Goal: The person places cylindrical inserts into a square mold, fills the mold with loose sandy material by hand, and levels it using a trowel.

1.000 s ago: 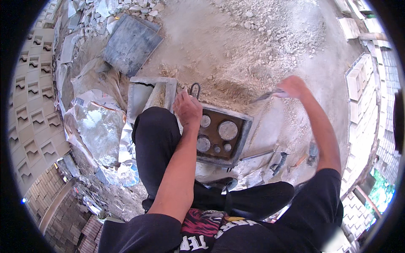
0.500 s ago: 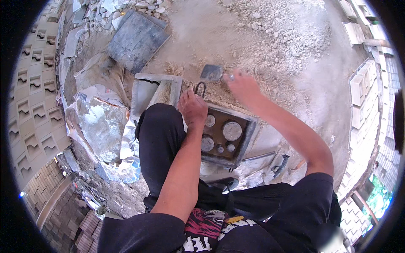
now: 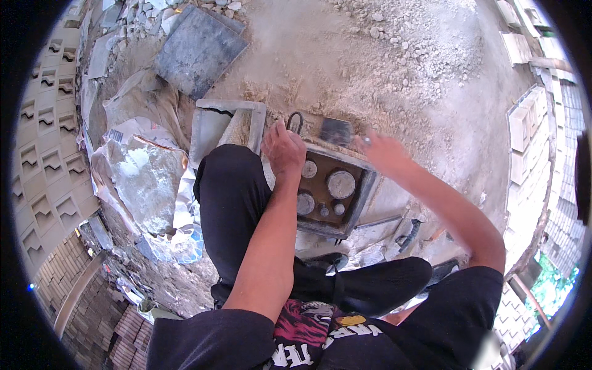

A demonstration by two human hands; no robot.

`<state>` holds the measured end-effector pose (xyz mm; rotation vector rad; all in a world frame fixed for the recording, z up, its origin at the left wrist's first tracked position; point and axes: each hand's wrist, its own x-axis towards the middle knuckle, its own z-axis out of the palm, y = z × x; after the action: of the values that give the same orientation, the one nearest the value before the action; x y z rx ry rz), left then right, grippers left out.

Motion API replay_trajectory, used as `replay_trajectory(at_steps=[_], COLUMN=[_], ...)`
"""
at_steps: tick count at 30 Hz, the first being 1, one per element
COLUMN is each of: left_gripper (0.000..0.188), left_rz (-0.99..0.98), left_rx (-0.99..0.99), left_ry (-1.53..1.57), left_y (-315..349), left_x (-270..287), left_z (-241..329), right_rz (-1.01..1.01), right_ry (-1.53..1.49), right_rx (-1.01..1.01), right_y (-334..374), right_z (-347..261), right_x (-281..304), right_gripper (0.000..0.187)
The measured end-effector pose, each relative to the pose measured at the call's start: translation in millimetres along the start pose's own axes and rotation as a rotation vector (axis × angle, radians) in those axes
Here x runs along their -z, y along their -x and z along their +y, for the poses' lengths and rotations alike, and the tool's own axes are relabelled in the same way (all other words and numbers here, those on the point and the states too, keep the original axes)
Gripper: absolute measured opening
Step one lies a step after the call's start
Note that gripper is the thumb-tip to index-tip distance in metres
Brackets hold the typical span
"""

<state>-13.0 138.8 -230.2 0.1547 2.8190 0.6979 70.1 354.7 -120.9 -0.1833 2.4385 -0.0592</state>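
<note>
In front of me sits a square mould [image 3: 361, 203] with a dark frame, with several round pale discs of different sizes inside it. My left hand [image 3: 285, 149] is closed at its far left corner, beside an upright metal loop [image 3: 295, 122]; my own fingers partly hide the grip. My right hand [image 3: 385, 153], slightly blurred, holds a trowel [image 3: 336, 131] whose dark, squarish blade lies low over sandy powder along the mould's far edge. The handle is mostly hidden in the fist.
Left of the mould stands a pale tray-like frame [image 3: 197, 129]. Beyond it lie dark flat boards [image 3: 200, 52]. An opened sack of whitish powder [image 3: 145, 179] is at my left. Patterned blocks [image 3: 46, 148] are stacked far left, pale blocks [image 3: 527, 132] far right, with gravel [image 3: 425, 49] ahead.
My right hand and the trowel have moved right and toward me, closer to the mould's far edge. My left hand stays at the corner. My right knee has come up slightly.
</note>
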Motion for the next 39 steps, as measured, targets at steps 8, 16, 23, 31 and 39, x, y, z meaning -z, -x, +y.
replay_trajectory(at_steps=[8,16,23,31,39], left_gripper=[0.041,0.041,0.04,0.039,0.037], left_rz=[0.11,0.101,0.001,0.007,0.033], left_rx=[-0.049,-0.072,-0.001,0.0,-0.046], left_ry=[-0.01,-0.024,-0.059,-0.112,-0.086], left_y=[2.2,1.6,0.9,2.1,-1.7], left_x=[0.7,-0.1,-3.1,-7.7,-1.3], left_z=[-1.4,-0.3,-4.7,0.7,-3.5], right_rz=[-0.134,0.058,0.027,-0.198,-0.199], right_ry=[0.123,-0.091,-0.019,-0.061,-0.042], right_rx=[-0.105,-0.088,0.053,-0.125,-0.239], right_y=[45.1,-57.2,-49.8,27.4,60.2], right_z=[28.4,-32.8,-34.7,28.4,29.9], right_x=[29.5,42.3,25.1,-16.7,57.8], right_gripper=[0.036,0.053,0.036,0.044,0.056])
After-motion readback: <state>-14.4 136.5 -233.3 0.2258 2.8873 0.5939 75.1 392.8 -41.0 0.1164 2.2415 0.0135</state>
